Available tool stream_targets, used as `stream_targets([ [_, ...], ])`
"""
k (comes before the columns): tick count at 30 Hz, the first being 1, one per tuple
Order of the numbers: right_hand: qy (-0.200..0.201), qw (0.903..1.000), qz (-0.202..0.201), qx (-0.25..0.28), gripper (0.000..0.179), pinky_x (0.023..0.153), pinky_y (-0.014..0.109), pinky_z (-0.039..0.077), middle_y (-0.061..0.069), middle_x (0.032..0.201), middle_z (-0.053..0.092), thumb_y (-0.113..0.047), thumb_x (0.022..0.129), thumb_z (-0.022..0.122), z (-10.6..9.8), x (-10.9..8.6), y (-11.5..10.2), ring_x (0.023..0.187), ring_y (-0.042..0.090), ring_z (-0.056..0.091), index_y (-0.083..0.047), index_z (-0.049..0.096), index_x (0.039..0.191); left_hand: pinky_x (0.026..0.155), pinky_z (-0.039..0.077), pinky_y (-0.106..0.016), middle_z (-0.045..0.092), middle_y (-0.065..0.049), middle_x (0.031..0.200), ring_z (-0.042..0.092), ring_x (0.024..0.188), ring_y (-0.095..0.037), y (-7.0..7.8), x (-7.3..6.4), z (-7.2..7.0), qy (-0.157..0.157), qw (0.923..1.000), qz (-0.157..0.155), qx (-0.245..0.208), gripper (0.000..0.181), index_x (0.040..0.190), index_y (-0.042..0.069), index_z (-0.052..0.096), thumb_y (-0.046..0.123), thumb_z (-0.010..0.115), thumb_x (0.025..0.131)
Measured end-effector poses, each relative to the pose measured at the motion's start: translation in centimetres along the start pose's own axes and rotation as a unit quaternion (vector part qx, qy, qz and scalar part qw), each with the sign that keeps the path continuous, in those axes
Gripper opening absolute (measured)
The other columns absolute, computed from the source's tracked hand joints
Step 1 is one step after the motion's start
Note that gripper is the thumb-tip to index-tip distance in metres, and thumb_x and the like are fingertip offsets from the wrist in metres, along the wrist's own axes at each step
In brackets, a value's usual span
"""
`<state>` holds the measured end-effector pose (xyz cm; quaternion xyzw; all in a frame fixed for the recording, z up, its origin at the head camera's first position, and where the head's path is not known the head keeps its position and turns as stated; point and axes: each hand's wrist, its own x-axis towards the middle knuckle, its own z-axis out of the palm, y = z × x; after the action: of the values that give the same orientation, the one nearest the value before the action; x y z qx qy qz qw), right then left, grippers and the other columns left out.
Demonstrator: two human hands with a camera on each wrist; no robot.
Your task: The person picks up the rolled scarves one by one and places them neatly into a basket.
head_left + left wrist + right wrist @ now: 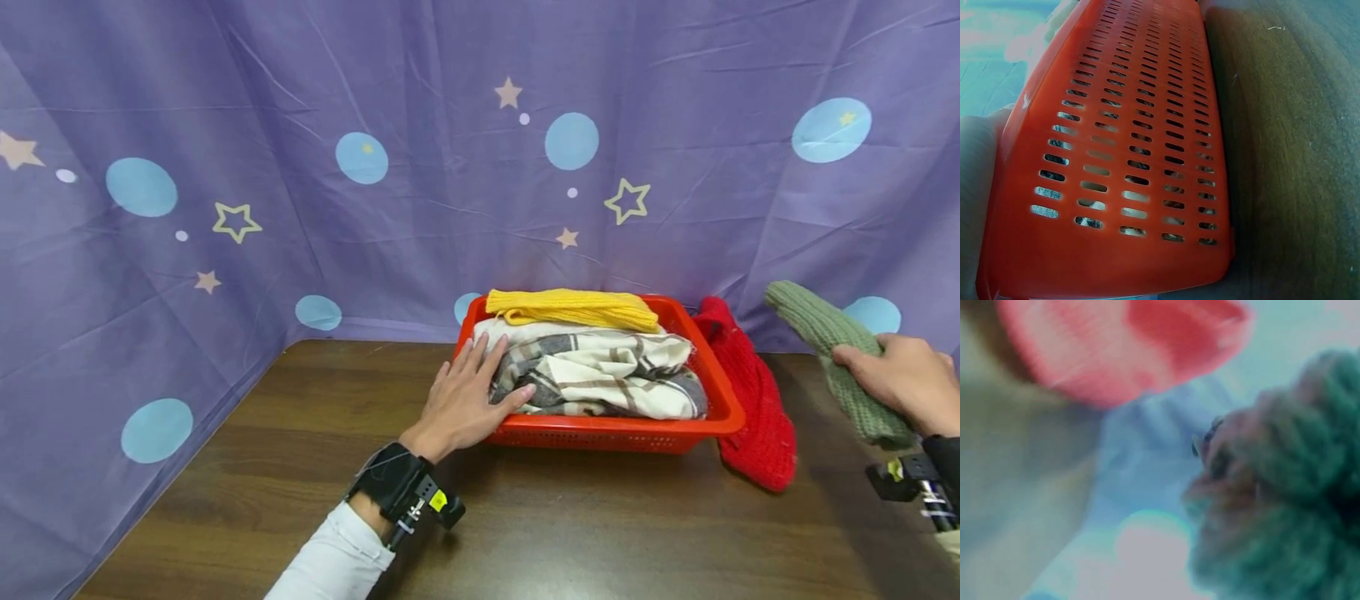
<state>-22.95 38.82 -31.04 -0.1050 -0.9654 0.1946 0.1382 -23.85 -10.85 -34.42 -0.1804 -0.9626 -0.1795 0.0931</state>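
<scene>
My left hand (465, 396) rests with spread, fairly straight fingers over the near left corner of a red plastic basket (592, 427), touching the cloth inside. A white, grey and brown plaid cloth (607, 371) lies bunched in it, with a folded yellow ribbed knit (573, 308) behind. To the right of the basket, my right hand (911, 379) grips a rolled or folded green ribbed knit piece (825, 329) above the table. The same green knit (1316, 437) looks blurred in the right wrist view. Its exact kind cannot be told.
A red knitted piece (753, 408) lies against the basket's right side. The basket's slotted side wall (1110, 265) fills much of the left wrist view. Brown wooden table (300, 467) surrounds the basket, and a purple patterned curtain (450, 225) hangs behind.
</scene>
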Motion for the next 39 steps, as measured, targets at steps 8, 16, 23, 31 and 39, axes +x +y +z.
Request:
stream_targets([
  [8,0.061,0.9953,-0.062,0.041,0.045,0.058,0.046,0.039,0.034,0.085,0.058,-0.034,0.096,0.053,-2.7,-0.5,-7.6,0.07,0.045,0.056,0.011,0.051,0.104,0.118,0.014,-0.065,0.015,-0.01,0.169,0.012,0.155,-0.033,-0.2,-0.1,-0.2,0.007,0.9999,0.001,0.009,0.085,0.163,0.025,0.021,0.073,0.042,0.095],
  [16,0.075,0.977,-0.185,0.076,0.036,0.057,0.038,0.038,0.026,0.094,0.063,-0.025,0.092,0.06,-2.7,-0.9,-13.7,0.08,0.041,0.056,0.003,0.058,0.116,0.117,0.014,-0.067,0.014,-0.012,0.168,0.008,0.155,-0.033,0.0,0.0,-0.1,0.023,0.9996,0.01,0.012,0.085,0.163,0.025,0.023,0.072,0.043,0.095],
  [23,0.045,0.9557,-0.282,0.071,0.025,0.068,0.044,0.044,0.014,0.096,0.064,-0.018,0.09,0.063,-1.6,-1.8,-17.0,0.081,0.03,0.058,-0.005,0.063,0.111,0.118,0.001,-0.067,0.004,-0.008,0.17,-0.004,0.155,-0.032,0.7,0.1,-0.5,0.044,0.9988,0.019,0.0,0.087,0.164,0.025,0.011,0.069,0.044,0.096],
  [31,0.028,0.9155,-0.394,0.074,0.029,0.073,0.044,0.046,0.01,0.102,0.065,-0.011,0.089,0.065,-0.1,-2.4,-19.4,0.083,0.025,0.059,-0.006,0.064,0.118,0.12,0.008,-0.062,0.002,-0.012,0.17,0.0,0.155,-0.034,3.5,1.8,-3.1,0.138,0.9873,0.072,-0.031,0.091,0.164,0.024,0.007,0.048,0.063,0.097],
  [39,0.022,0.889,-0.453,0.062,0.038,0.071,0.047,0.05,0.007,0.102,0.063,-0.009,0.089,0.071,0.9,-2.4,-20.7,0.081,0.025,0.06,-0.008,0.063,0.126,0.113,0.03,-0.059,0.063,-0.011,0.127,0.057,0.121,-0.033,4.9,4.2,-4.9,0.174,0.9779,0.11,0.036,0.055,0.147,0.016,0.051,0.014,0.067,0.095],
])
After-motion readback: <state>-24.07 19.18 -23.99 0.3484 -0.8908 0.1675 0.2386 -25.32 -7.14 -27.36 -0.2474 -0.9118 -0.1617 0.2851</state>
